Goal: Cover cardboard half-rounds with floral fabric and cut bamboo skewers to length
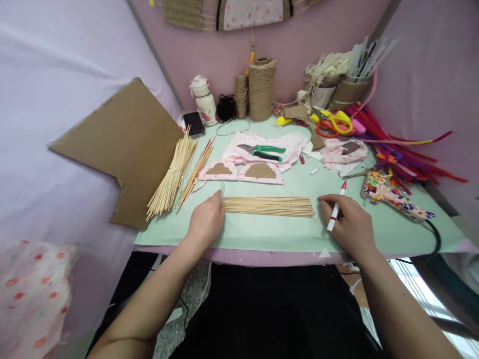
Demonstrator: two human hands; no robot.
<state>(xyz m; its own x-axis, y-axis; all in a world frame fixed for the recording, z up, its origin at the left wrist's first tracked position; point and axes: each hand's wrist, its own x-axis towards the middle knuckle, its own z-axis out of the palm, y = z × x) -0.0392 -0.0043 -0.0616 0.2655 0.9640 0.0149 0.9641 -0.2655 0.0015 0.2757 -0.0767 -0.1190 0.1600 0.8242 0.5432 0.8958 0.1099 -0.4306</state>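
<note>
Several thin bamboo sticks [268,206] lie side by side in a flat row on the pale green table. At the row's left end my left hand [205,218] is closed, its fingers pinching a narrow clear strip [223,188], perhaps a ruler, that stands across the stick ends. Just beyond the row's right end, my right hand [351,224] grips a white marker [334,215] with its red end pointing up and away. Behind the sticks lie two pink dotted fabric pieces with cardboard half-rounds [259,171].
Left stand a bundle of bamboo sticks [172,174] and a large cardboard sheet [123,144]. Green-handled pruners [262,150] rest on pink cloth. Right are a glue gun [392,196], scissors [339,122] and pipe cleaners [396,154]. Twine spools [262,92] and a bottle [205,102] stand behind.
</note>
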